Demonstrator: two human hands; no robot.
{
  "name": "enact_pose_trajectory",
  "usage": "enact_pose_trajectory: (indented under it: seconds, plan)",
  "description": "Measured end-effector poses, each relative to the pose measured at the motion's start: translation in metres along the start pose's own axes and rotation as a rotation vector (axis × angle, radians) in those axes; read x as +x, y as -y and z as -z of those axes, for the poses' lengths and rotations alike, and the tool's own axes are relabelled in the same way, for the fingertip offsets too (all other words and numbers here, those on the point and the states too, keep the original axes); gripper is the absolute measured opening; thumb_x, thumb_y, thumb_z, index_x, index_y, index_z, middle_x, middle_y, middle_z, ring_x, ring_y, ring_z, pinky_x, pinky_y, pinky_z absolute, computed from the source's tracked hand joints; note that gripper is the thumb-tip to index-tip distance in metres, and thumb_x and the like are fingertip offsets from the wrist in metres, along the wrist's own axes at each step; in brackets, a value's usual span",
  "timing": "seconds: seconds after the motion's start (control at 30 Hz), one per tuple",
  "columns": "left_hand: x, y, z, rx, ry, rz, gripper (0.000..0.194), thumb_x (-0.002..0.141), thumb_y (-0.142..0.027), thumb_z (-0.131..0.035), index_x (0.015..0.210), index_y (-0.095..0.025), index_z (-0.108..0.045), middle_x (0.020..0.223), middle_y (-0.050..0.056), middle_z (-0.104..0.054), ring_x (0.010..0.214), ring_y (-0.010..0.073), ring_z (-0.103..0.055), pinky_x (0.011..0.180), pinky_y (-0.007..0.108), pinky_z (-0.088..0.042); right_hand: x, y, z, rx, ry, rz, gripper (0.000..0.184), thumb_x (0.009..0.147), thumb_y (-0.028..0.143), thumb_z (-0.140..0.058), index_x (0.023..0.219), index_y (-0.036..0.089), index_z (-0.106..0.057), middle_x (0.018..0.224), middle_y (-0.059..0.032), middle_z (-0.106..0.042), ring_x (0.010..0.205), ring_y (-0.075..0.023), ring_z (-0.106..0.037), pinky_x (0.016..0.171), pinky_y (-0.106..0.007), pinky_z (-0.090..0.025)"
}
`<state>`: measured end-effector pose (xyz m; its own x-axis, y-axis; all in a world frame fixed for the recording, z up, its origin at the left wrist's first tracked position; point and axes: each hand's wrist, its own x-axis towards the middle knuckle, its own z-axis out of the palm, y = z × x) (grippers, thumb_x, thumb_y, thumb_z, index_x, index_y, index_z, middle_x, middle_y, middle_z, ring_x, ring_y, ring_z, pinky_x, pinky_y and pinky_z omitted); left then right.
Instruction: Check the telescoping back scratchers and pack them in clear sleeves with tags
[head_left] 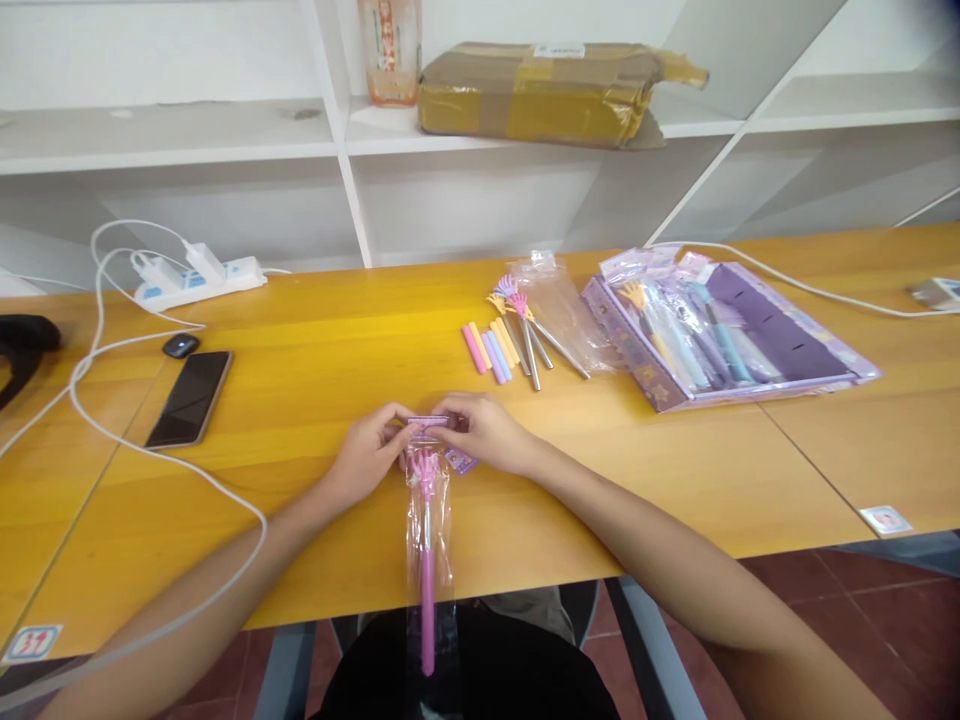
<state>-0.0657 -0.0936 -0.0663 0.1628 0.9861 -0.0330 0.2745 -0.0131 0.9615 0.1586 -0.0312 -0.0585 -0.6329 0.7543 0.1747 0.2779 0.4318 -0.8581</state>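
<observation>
My left hand (369,448) and my right hand (486,430) pinch a small purple header card (427,422) from either side. From it hangs a clear plastic bag (444,520) that reaches past the table's front edge. Inside the bag lies a pink back scratcher (427,600), hand-shaped end up and grip towards me. Another small purple printed card (460,461) sits just below my right fingers. Beyond my hands are several back scratchers (527,345) with bare metal rods, beside several loose pastel grip sleeves (475,349).
A purple display box (645,375) on the right holds several bagged back scratchers. Behind the loose ones lie empty clear bags (574,310). At left are a phone (190,398), a black mouse-like object (181,345), a power strip (202,280) and trailing white cables. A taped carton (540,95) rests on the shelf.
</observation>
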Motion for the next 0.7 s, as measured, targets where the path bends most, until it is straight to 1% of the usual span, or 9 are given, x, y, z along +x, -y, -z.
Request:
enact_pose_trajectory:
  seconds: [0.1,0.17,0.23,0.33,0.43,0.5,0.57,0.63,0.7]
  plan:
    - [0.003,0.003,0.002,-0.084,-0.124,-0.025,0.031,0.098,-0.051,-0.072,0.098,-0.021,-0.063,0.084,0.000,-0.071,0.069,0.0153,-0.068,0.065,0.026,-0.053,-0.002,0.007,0.001,0.190,0.057,-0.143,0.028,0.095,0.044,-0.076,0.100,0.018,-0.067,0.075,0.0015,-0.068,0.059,-0.0125,-0.062,0.055,-0.024,-0.045]
    - [0.006,0.004,0.005,-0.127,-0.224,-0.046,0.033,0.096,-0.051,-0.074,0.096,-0.021,-0.061,0.085,-0.001,-0.070,0.067,0.0140,-0.066,0.064,0.025,-0.053,-0.004,0.012,0.002,0.368,0.179,-0.250,0.038,0.095,0.053,-0.075,0.106,0.019,-0.064,0.074,0.0028,-0.068,0.050,-0.0109,-0.060,0.046,-0.023,-0.043]
    - [0.009,0.003,0.008,-0.151,-0.314,-0.069,0.035,0.094,-0.052,-0.076,0.095,-0.020,-0.061,0.087,-0.001,-0.069,0.064,0.0131,-0.065,0.061,0.025,-0.053,-0.006,0.017,0.001,0.502,0.329,-0.330,0.046,0.092,0.058,-0.078,0.110,0.019,-0.061,0.075,0.0042,-0.069,0.042,-0.0082,-0.055,0.038,-0.021,-0.036]
    - [0.012,0.002,0.011,-0.188,-0.409,-0.105,0.036,0.091,-0.051,-0.079,0.092,-0.020,-0.061,0.083,-0.001,-0.067,0.062,0.0128,-0.063,0.059,0.025,-0.053,-0.008,0.022,-0.003,0.599,0.513,-0.365,0.049,0.087,0.058,-0.084,0.105,0.020,-0.059,0.069,0.0071,-0.066,0.037,-0.0054,-0.048,0.033,-0.019,-0.030]
    - [0.014,0.004,0.012,-0.260,-0.453,-0.108,0.033,0.092,-0.048,-0.079,0.096,-0.020,-0.062,0.089,0.000,-0.068,0.069,0.0133,-0.065,0.064,0.024,-0.056,-0.008,0.023,-0.004,0.615,0.589,-0.352,0.044,0.087,0.054,-0.084,0.093,0.019,-0.058,0.060,0.0094,-0.060,0.038,-0.0048,-0.045,0.035,-0.018,-0.031]
    - [0.014,0.006,0.012,-0.366,-0.434,-0.088,0.033,0.095,-0.050,-0.075,0.105,-0.022,-0.062,0.099,0.001,-0.069,0.074,0.0139,-0.067,0.066,0.025,-0.057,-0.006,0.023,0.002,0.604,0.575,-0.335,0.042,0.087,0.051,-0.085,0.092,0.019,-0.058,0.064,0.0079,-0.062,0.043,-0.0053,-0.048,0.039,-0.018,-0.035]
    - [0.014,0.007,0.012,-0.484,-0.361,-0.074,0.039,0.098,-0.058,-0.068,0.115,-0.024,-0.059,0.108,0.003,-0.069,0.074,0.0152,-0.070,0.065,0.029,-0.058,-0.002,0.023,0.018,0.562,0.497,-0.307,0.042,0.087,0.050,-0.085,0.100,0.018,-0.061,0.074,0.0040,-0.067,0.052,-0.0077,-0.055,0.046,-0.019,-0.041]
    - [0.015,0.006,0.013,-0.545,-0.279,-0.074,0.047,0.099,-0.064,-0.061,0.122,-0.024,-0.055,0.111,0.005,-0.069,0.068,0.0163,-0.071,0.060,0.032,-0.058,0.000,0.028,0.047,0.437,0.323,-0.266,0.040,0.090,0.050,-0.080,0.107,0.018,-0.063,0.084,0.0003,-0.070,0.064,-0.0112,-0.060,0.056,-0.023,-0.048]
    - [0.015,0.005,0.013,-0.538,-0.234,-0.075,0.048,0.100,-0.065,-0.058,0.123,-0.024,-0.054,0.110,0.005,-0.069,0.063,0.0164,-0.070,0.057,0.032,-0.056,-0.002,0.035,0.087,0.205,0.067,-0.229,0.031,0.096,0.048,-0.071,0.104,0.019,-0.065,0.088,-0.0018,-0.070,0.073,-0.0147,-0.062,0.066,-0.027,-0.051]
